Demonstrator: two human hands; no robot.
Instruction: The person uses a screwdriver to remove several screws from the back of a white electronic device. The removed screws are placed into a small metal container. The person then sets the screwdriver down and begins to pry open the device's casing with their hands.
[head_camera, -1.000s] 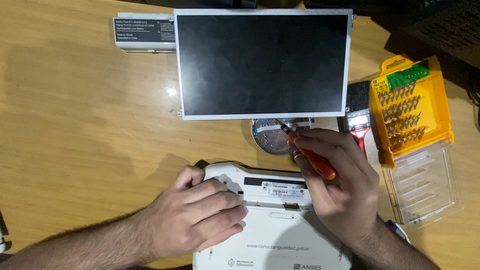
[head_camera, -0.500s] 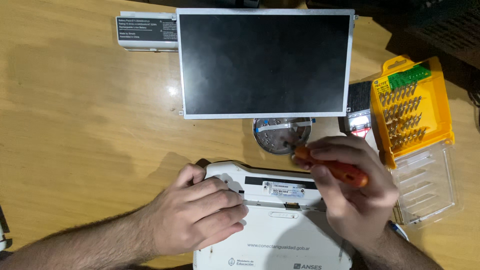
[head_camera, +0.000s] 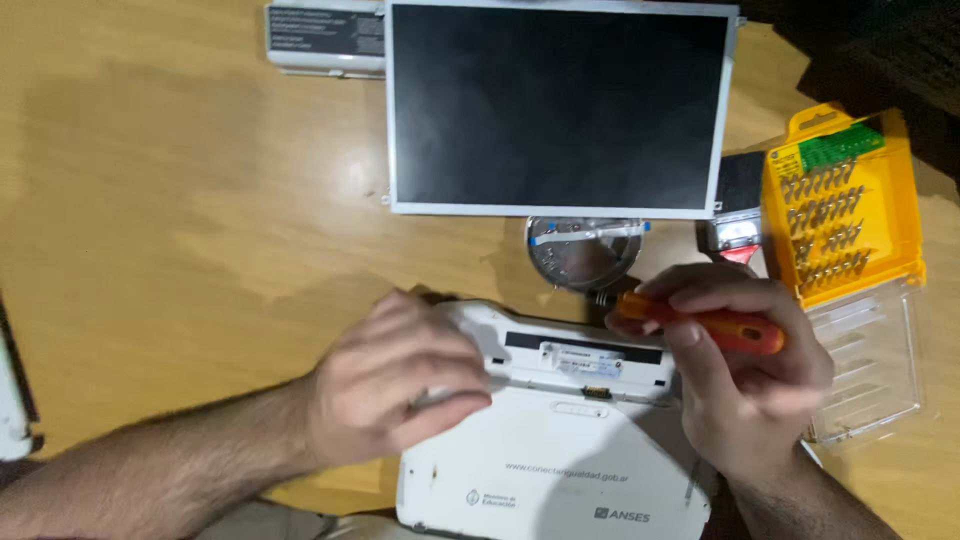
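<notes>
Left hand pressed flat, fingers spread, on white netbook base at near table edge. Right hand closed around orange screwdriver, tip at rear corner. Risk: tip slipping; bare display panel lay near.

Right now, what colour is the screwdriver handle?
Orange-red screwdriver handle, gripped in the right hand; head view shows it best.

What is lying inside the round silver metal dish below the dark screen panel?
A thin white strip with blue ends lies across the round silver dish. Any small parts are too blurred to tell, and the right hand hides its lower edge.
</notes>
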